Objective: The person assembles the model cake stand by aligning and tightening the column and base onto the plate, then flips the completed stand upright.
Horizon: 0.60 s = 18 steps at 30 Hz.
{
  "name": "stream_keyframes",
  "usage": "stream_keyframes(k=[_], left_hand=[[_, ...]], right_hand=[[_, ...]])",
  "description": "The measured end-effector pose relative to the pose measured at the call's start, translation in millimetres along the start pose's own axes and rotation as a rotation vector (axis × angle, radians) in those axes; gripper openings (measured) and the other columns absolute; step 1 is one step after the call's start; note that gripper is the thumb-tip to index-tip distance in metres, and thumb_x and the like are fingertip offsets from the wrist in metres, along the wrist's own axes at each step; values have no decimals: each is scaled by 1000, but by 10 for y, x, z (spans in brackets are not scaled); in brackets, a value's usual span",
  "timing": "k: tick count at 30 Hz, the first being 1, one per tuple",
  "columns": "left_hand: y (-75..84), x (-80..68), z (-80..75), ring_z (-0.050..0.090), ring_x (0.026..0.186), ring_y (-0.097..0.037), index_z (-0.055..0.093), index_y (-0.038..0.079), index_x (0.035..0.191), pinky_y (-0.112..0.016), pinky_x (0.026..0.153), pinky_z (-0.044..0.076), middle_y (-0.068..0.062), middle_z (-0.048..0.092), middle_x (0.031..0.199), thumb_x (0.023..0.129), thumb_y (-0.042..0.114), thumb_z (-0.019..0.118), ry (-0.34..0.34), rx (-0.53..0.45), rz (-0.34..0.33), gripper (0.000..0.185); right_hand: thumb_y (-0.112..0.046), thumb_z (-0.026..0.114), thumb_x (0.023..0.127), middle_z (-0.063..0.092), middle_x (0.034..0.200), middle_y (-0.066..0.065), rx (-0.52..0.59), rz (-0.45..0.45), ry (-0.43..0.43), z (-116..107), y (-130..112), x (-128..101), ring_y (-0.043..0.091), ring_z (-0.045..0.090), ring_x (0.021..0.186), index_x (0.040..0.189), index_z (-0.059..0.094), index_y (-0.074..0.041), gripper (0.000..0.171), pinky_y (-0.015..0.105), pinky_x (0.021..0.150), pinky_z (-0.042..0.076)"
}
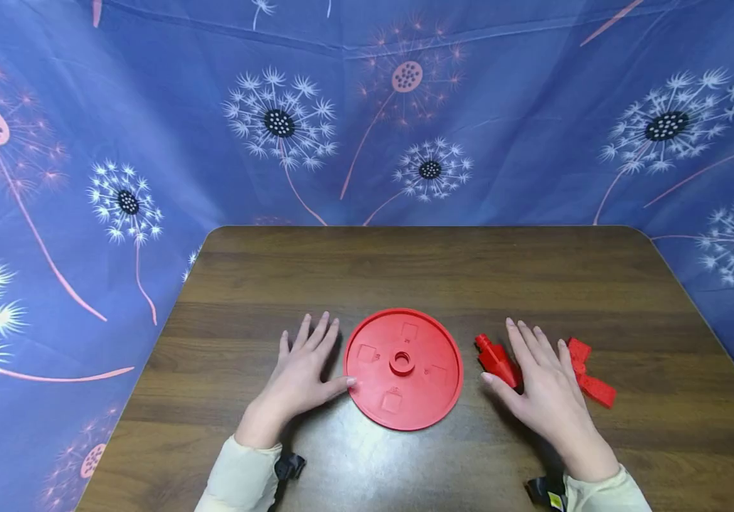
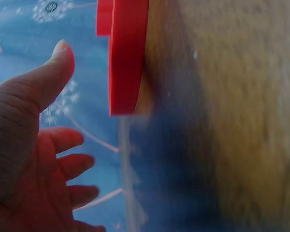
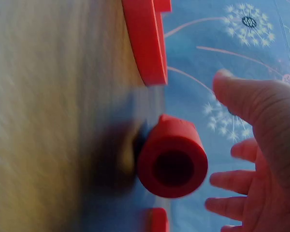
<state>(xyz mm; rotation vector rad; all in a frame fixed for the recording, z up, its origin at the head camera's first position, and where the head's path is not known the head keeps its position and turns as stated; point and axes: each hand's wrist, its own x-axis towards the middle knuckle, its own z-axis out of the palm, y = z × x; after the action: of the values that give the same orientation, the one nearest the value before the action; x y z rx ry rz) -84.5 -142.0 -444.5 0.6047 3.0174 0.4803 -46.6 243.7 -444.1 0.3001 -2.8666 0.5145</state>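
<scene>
A round red disc (image 1: 434, 398) with a raised hub and faint square outlines lies on the table. My left hand (image 1: 296, 380) is at its left side with fingers spread; the thumb tip overlaps the rim in the head view. In the left wrist view the disc (image 2: 128, 63) appears edge-on, apart from the thumb. My right hand (image 1: 549, 391) hovers with straight fingers over a red stepped, tapered tube (image 1: 495, 359), partly hiding it. The right wrist view shows the hollow end of this tube (image 3: 197, 166). Red flat pieces (image 1: 597, 391) lie right of that hand, partly covered.
The brown wooden table (image 1: 418, 270) has rounded far corners. A blue cloth (image 1: 354, 128) with a dandelion print hangs behind it and on both sides. Black straps (image 1: 290, 466) sit at both wrists, below pale sleeves (image 1: 242, 476).
</scene>
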Motion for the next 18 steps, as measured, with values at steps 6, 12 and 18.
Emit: stream_keyframes(k=[6, 12, 18], left_hand=[[83, 49, 66, 17, 146, -39, 32, 9, 153, -70, 110, 13, -15, 25, 158, 75, 66, 71, -115, -11, 40, 104], [115, 54, 104, 18, 146, -37, 29, 8, 153, -69, 111, 12, -14, 24, 159, 73, 68, 71, -159, 0, 48, 108], [124, 63, 113, 21, 146, -34, 31, 7, 153, -67, 112, 12, -15, 28, 157, 72, 68, 72, -160, -9, 67, 110]], right_hand=[[-35, 81, 76, 50, 137, 26, 45, 0, 7, 77, -65, -31, 48, 48, 120, 147, 37, 1, 90, 66, 104, 30], [-32, 81, 75, 61, 118, 28, 32, 36, 46, 129, -91, -65, 45, 59, 101, 139, 46, 6, 81, 60, 88, 45], [-29, 83, 72, 65, 91, 26, -5, 77, 98, 157, -97, -90, 41, 61, 76, 133, 51, 6, 77, 55, 67, 50]])
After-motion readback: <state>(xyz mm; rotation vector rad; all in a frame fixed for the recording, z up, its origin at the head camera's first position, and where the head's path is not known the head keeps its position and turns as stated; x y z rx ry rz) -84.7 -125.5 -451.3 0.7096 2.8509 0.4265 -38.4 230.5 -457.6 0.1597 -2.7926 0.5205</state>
